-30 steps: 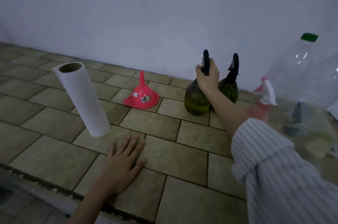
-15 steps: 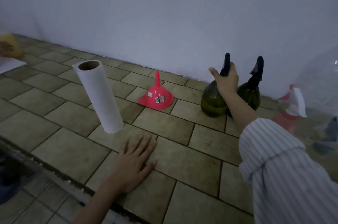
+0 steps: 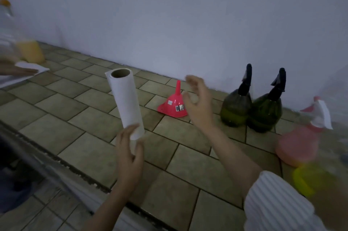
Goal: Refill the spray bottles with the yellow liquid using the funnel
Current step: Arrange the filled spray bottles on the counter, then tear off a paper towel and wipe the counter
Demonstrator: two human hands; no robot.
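beside funnel point(image 3: 174, 105), right hand point(image 3: 197, 106) empty.

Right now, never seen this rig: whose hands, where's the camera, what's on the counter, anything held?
There is no machine: a person wears one head camera that looks forward and down at their own bare hands. The left hand is raised by the base of the upright paper towel roll; whether it touches is unclear. The right hand hovers, loosely curled and empty, beside the upside-down pink funnel. On the tiled counter stand two green spray bottles and a blurred pink spray bottle.
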